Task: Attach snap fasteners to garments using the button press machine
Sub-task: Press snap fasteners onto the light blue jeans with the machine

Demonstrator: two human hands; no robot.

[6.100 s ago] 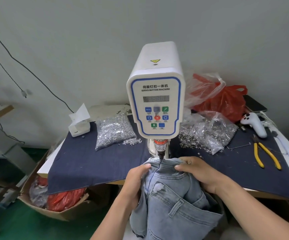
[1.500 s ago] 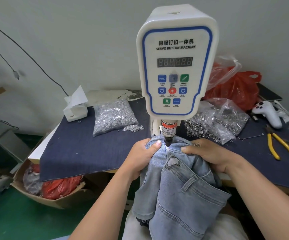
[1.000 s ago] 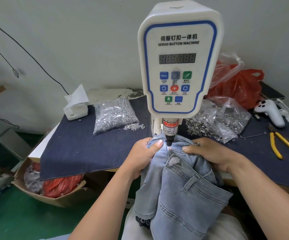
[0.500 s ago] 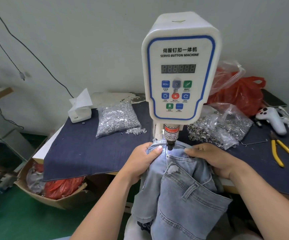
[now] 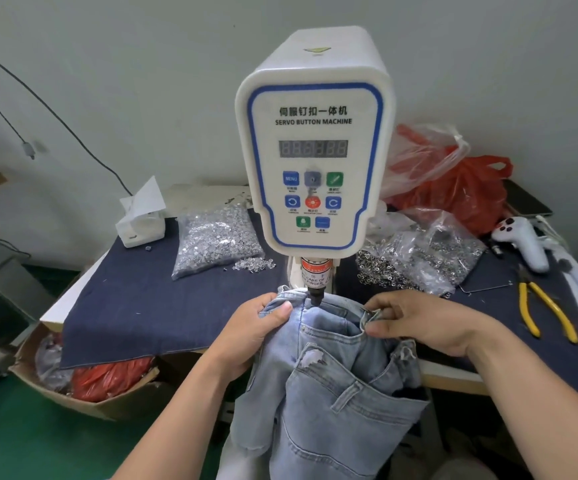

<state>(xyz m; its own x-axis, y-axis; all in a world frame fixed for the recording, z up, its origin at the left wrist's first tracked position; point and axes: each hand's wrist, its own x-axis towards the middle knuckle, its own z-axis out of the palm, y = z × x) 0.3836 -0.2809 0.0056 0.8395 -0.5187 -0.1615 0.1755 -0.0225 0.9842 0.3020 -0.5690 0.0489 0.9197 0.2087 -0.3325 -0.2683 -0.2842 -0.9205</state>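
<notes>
At centre frame, under the punch of the button press machine: waistband of the light blue jeans, the rest hanging off the front edge of the worktop toward the bottom of the frame. Punch tip touching or just above the denim; cannot tell which. Small metal stud on the fabric just below the tip, whether freshly set unclear. Left of the punch, left hand clamped on the waistband, thumb pressed on top, fingers curled beneath. Right hand no longer flat beside the punch as half a second ago: shifted toward the right of the frame, now pinching a fold of the waistband between thumb and fingertips. Probably means a press just finished and the garment being slid or re-tensioned for the next fastener spot; also keeps those fingers well clear of the tip. Further out, upper left of the machine base, a clear bag of silver fasteners; to the right, a second bag of darker snap parts. Far right, yellow-handled pliers on the dark cloth.
</notes>
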